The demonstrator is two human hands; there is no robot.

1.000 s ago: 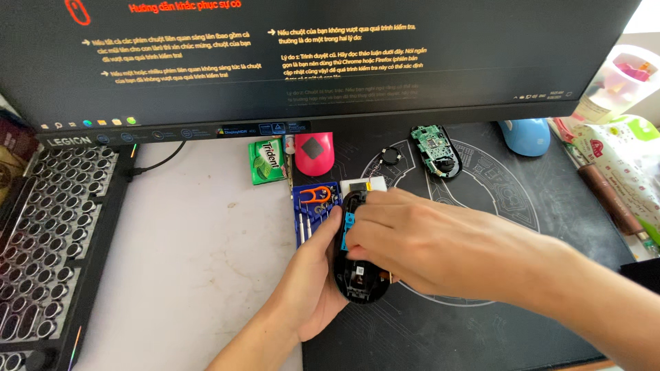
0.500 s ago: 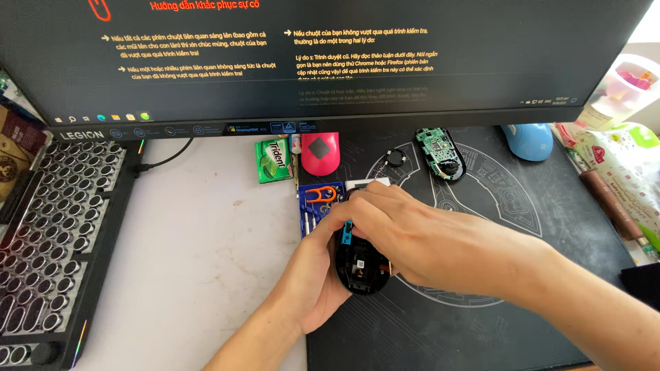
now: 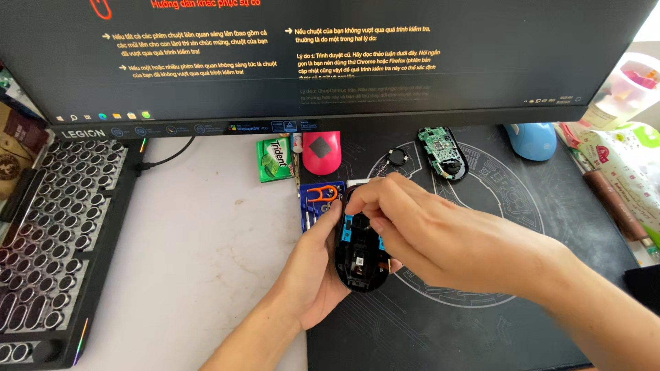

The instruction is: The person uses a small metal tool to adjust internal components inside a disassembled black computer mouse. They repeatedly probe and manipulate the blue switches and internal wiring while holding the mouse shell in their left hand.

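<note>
Now an opened black mouse shell [image 3: 361, 257] gripped in left hand [image 3: 317, 275], right hand [image 3: 419, 230] pinching its top

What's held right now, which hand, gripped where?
The left hand cradles the opened black oval mouse base from its left side and underneath. The right hand reaches its fingertips into the base's upper end; whether they pinch anything cannot be told.

One head-worn view, steeply down and close over the desk [image 3: 206, 261], facing the monitor [image 3: 330, 62].
</note>
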